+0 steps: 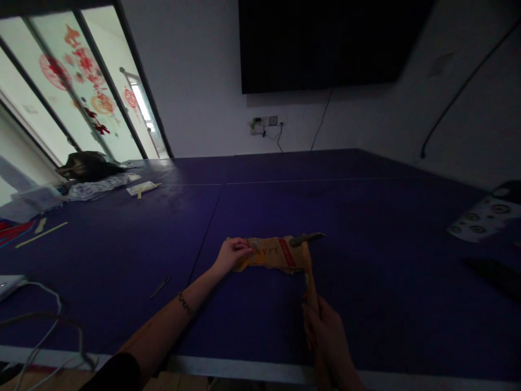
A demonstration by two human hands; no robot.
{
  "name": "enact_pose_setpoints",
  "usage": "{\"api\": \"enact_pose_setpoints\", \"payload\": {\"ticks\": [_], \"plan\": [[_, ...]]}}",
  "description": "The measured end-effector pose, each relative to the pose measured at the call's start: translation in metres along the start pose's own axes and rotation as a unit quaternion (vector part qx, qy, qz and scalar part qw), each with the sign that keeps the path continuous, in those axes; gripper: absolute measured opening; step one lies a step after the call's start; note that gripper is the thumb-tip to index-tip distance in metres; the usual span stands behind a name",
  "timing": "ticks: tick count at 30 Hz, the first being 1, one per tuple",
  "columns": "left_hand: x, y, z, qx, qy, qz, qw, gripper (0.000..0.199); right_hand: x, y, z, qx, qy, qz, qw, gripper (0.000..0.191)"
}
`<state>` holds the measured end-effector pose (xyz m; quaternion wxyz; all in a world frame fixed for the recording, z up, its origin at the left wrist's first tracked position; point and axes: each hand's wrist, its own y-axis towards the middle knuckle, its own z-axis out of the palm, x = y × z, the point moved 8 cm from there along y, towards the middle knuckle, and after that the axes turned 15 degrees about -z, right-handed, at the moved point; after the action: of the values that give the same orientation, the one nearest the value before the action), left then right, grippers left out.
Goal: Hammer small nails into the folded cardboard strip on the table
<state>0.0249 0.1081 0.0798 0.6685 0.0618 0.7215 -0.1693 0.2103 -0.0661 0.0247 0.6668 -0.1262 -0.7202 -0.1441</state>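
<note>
A flat brown cardboard piece with torn edges lies on the purple table. It carries a red printed band and a short row of small dark marks, too small to make out. My left hand rests over the cardboard's left end, fingertips drawn together in a pinch; whatever they hold is too small to see. In my right hand is a hammer, gripped by its wooden handle. The hammer's dark metal head is over the cardboard's right end; whether it touches, I cannot tell.
Small scissors or tweezers lie left of my left forearm. A white cable runs along the near left. Farther left are a black bag and a white packet. A patterned item and a dark flat object lie right.
</note>
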Motion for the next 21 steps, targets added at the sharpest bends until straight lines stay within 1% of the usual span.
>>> {"api": "enact_pose_setpoints", "payload": {"ticks": [4,8,11,14,17,21], "plan": [[0.012,0.016,0.011,-0.037,0.075,0.025,0.996,0.022,-0.001,0.001,-0.002,-0.006,-0.015,-0.002,1.0,0.033],[0.016,0.019,0.018,-0.063,0.184,0.058,0.979,0.015,-0.001,0.001,0.0,0.01,-0.046,-0.013,0.999,0.032],[0.016,0.019,0.02,-0.07,0.244,0.063,0.965,0.011,-0.001,0.0,0.002,0.02,-0.055,-0.011,0.998,0.031],[0.014,0.019,0.019,-0.069,0.249,0.06,0.964,0.008,-0.001,-0.001,0.002,0.023,-0.079,-0.002,0.997,0.029],[0.011,0.021,0.02,-0.064,0.246,0.058,0.966,0.006,0.002,0.001,0.001,0.021,-0.103,-0.01,0.994,0.028],[0.011,0.023,0.025,-0.051,0.232,0.058,0.97,0.005,0.003,0.001,0.001,0.03,-0.113,-0.009,0.993,0.032]]}}
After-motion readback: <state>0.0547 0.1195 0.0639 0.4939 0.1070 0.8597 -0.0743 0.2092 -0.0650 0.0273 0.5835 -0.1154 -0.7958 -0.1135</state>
